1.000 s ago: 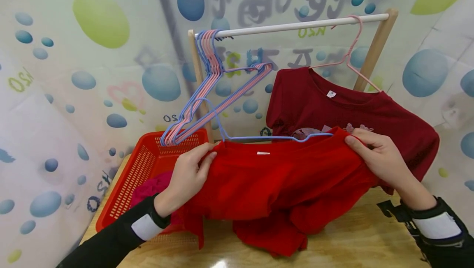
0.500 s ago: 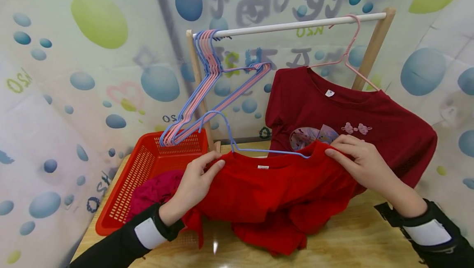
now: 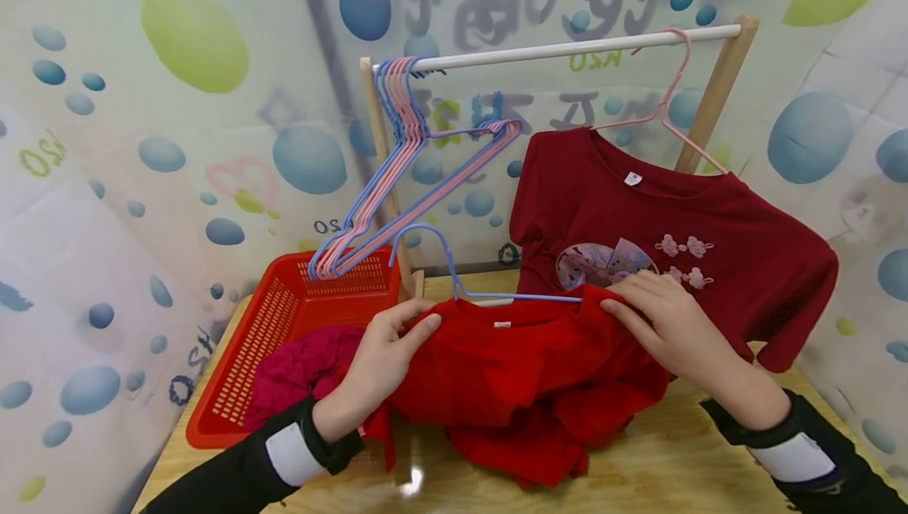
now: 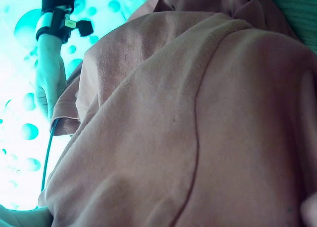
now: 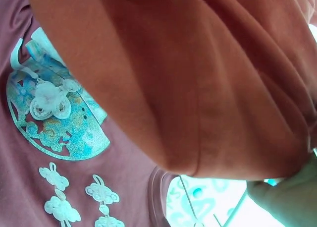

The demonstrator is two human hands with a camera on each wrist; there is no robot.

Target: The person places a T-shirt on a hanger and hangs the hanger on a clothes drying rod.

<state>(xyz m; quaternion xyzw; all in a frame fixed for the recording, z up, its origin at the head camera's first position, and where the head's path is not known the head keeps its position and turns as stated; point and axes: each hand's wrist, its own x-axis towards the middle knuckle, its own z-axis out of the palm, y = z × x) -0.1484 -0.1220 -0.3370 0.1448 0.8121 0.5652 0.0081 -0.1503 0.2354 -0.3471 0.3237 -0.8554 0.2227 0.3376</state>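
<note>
A bright red shirt [image 3: 489, 372] hangs between both hands in the head view, its lower part bunched over the table. My left hand [image 3: 383, 360] pinches its left shoulder between thumb and fingers. At the other shoulder, my right hand [image 3: 670, 325] grips the fabric beside the neckline. A blue hanger [image 3: 525, 296] runs through the neck opening, with its hook standing up on the left; the hanger's ends are hidden inside the shirt. Cloth of the red shirt fills most of the left wrist view [image 4: 143, 118] and much of the right wrist view [image 5: 198, 88].
Behind stands a rack with a white rail [image 3: 567, 49]. Several blue and pink hangers [image 3: 404, 151] hang at its left end, a dark red shirt [image 3: 638, 206] at its right. A red basket [image 3: 234, 372] holds magenta cloth [image 3: 305, 372] on the wooden table [image 3: 653, 459].
Both hands have lowered the red shirt and come closer together, the right hand moving left. The blue hanger has sunk with it, its hook shifting right. More of the dark red shirt's front shows.
</note>
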